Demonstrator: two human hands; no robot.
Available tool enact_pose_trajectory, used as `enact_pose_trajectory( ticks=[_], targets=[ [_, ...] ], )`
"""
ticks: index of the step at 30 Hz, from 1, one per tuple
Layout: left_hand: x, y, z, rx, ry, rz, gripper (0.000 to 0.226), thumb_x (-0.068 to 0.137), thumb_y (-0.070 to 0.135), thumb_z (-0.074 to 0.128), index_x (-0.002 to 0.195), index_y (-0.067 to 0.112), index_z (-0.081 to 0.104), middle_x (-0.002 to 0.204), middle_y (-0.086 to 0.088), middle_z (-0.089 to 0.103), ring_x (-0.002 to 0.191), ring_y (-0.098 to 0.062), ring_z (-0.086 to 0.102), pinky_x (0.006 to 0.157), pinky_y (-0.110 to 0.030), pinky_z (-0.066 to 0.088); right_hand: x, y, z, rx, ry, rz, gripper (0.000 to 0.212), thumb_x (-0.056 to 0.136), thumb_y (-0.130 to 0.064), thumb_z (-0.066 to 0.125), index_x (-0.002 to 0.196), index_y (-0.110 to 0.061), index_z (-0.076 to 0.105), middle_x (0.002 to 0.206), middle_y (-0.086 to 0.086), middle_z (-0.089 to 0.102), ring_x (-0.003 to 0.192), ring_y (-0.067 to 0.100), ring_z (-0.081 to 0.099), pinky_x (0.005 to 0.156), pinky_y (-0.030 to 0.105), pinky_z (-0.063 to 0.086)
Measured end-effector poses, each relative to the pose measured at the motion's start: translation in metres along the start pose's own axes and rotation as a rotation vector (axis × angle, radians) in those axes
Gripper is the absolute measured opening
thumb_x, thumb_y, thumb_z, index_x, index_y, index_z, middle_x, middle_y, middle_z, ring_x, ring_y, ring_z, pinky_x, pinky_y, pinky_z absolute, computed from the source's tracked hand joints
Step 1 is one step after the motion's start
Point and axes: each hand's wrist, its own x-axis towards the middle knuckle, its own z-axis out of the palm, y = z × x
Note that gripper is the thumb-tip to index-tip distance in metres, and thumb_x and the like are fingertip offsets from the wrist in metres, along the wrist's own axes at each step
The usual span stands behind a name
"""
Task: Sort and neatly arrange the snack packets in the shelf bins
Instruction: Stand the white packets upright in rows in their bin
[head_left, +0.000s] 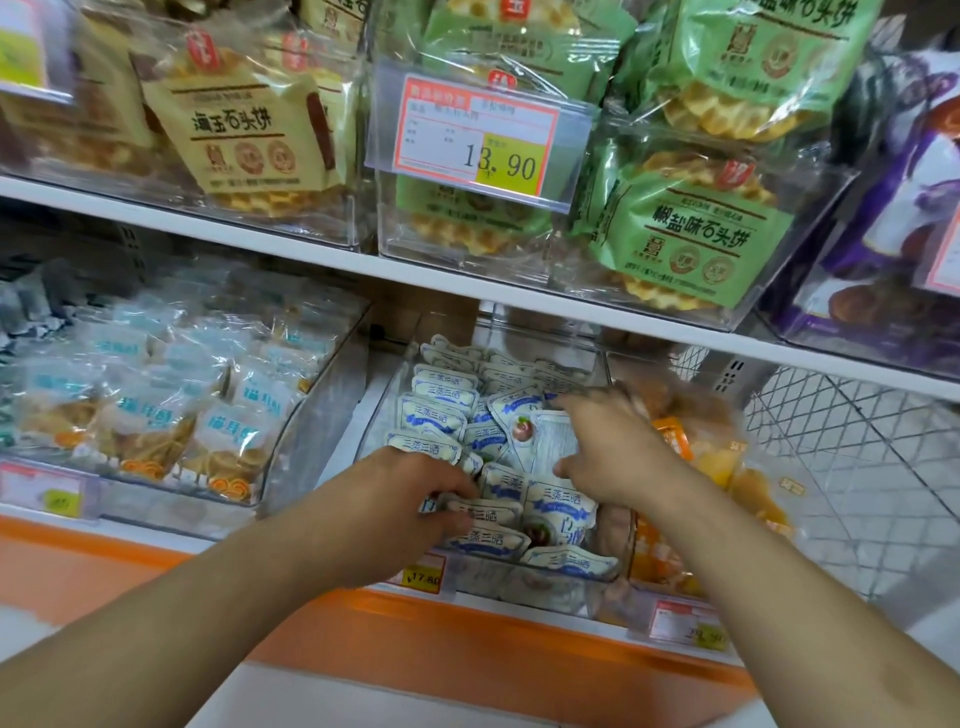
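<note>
the bins (332, 410) are clear glossy plastic. the snack packets (434, 415) have shiny film wrapping. the shelf board (260, 236) looks smooth white. the side mesh (857, 457) looks like white-coated wire.

Bright, even light falls from overhead, with soft shadows only under the upper shelf (467, 280), where the back of the clear bin (519, 322) goes dim. Glare streaks the clear plastic bin fronts and the wrappers of the green waffle packets (691, 228). The price tag (483, 132) is sharp enough to read. Motion blur smears the right hand (618, 447) and the blue-printed packets (156, 395) at left. Wide-angle distortion bows the shelf edges, and the corners are soft.
</note>
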Motion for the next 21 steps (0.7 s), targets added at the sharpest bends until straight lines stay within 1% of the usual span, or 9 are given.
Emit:
enact_pose_trajectory(
  ticks=[2, 5, 8, 10, 12, 13, 15, 18, 21],
  targets=[
    [-0.001, -0.001, 0.001, 0.012, 0.000, -0.002, 0.033, 0.095, 0.052, 0.063, 0.128, 0.046, 0.063, 0.115, 0.020, 0.065, 0.078, 0.006, 0.055, 0.065, -0.009, 0.038, -0.005, 0.000, -0.006, 0.172, 0.039, 0.044, 0.065, 0.079, -0.038, 0.089, 0.137, -0.023, 0.065, 0.132, 0.008, 0.068, 0.131, 0.030, 0.056, 0.114, 0.039, 0.039],
    [-0.004, 0.000, 0.001, -0.022, 0.006, -0.014, 0.036, 0.094, 0.054, 0.063, 0.129, 0.046, 0.062, 0.117, 0.021, 0.064, 0.084, 0.007, 0.057, 0.068, -0.007, 0.040, -0.017, 0.005, -0.011, 0.398, 0.149, 0.036, 0.032, 0.080, -0.028, 0.090, 0.109, -0.033, 0.076, 0.104, -0.004, 0.074, 0.106, 0.023, 0.068, 0.090, 0.036, 0.056],
    [-0.004, 0.005, -0.001, -0.092, 0.079, -0.011, 0.037, 0.094, 0.058, 0.059, 0.127, 0.042, 0.064, 0.121, 0.025, 0.062, 0.104, 0.008, 0.056, 0.082, -0.007, 0.042, -0.034, 0.006, -0.015, 0.592, 0.350, 0.028, 0.029, 0.083, -0.026, 0.088, 0.104, -0.041, 0.075, 0.097, -0.016, 0.072, 0.093, 0.008, 0.065, 0.081, 0.032, 0.056],
    [-0.003, 0.015, -0.007, -0.194, 0.187, -0.044, 0.039, 0.094, 0.064, 0.050, 0.115, 0.038, 0.071, 0.111, 0.024, 0.068, 0.102, 0.007, 0.060, 0.089, -0.019, 0.050, -0.049, -0.002, -0.023, 0.721, 0.511, -0.042, 0.033, 0.083, -0.026, 0.088, 0.108, -0.043, 0.073, 0.103, -0.017, 0.070, 0.097, 0.000, 0.062, 0.084, 0.023, 0.052],
    [-0.003, 0.031, -0.016, -0.570, 0.213, -0.144, 0.050, 0.094, 0.066, 0.047, 0.107, 0.028, 0.076, 0.099, 0.015, 0.076, 0.093, -0.001, 0.070, 0.085, -0.031, 0.055, -0.064, -0.016, -0.034, 0.795, 0.590, -0.218, 0.034, 0.083, -0.019, 0.088, 0.112, -0.033, 0.076, 0.108, -0.015, 0.069, 0.105, 0.002, 0.062, 0.087, 0.016, 0.049],
    [-0.003, 0.038, -0.021, -0.826, 0.157, -0.201, 0.053, 0.095, 0.063, 0.048, 0.107, 0.019, 0.076, 0.098, 0.004, 0.079, 0.093, -0.013, 0.074, 0.082, -0.034, 0.056, -0.070, -0.023, -0.039, 0.804, 0.553, -0.325, 0.037, 0.082, -0.015, 0.089, 0.115, -0.028, 0.076, 0.110, -0.014, 0.069, 0.108, 0.005, 0.064, 0.089, 0.015, 0.049],
    [-0.010, 0.046, -0.029, -1.164, 0.106, -0.247, 0.050, 0.096, 0.050, 0.058, 0.109, 0.004, 0.074, 0.101, -0.017, 0.077, 0.093, -0.031, 0.075, 0.075, -0.039, 0.057, -0.083, -0.033, -0.051, 0.764, 0.316, -0.446, 0.053, 0.078, -0.016, 0.092, 0.125, -0.030, 0.073, 0.120, -0.018, 0.067, 0.118, 0.004, 0.062, 0.096, 0.013, 0.047],
    [-0.022, 0.042, -0.028, -1.135, 0.146, -0.192, 0.023, 0.100, 0.023, 0.061, 0.115, 0.012, 0.073, 0.102, -0.017, 0.077, 0.088, -0.030, 0.075, 0.067, -0.034, 0.056, -0.094, -0.029, -0.062, 0.656, -0.062, -0.425, 0.074, 0.078, -0.028, 0.092, 0.139, -0.049, 0.057, 0.142, -0.035, 0.051, 0.134, -0.017, 0.042, 0.105, 0.003, 0.033],
    [-0.029, 0.042, -0.028, -1.064, 0.149, -0.141, 0.026, 0.102, 0.011, 0.055, 0.123, 0.019, 0.070, 0.101, -0.009, 0.079, 0.088, -0.025, 0.077, 0.060, -0.026, 0.054, -0.094, -0.022, -0.061, 0.752, 0.016, -0.303, 0.060, 0.085, -0.026, 0.086, 0.130, -0.053, 0.058, 0.138, -0.034, 0.054, 0.130, -0.013, 0.048, 0.110, 0.019, 0.043]
  ],
)
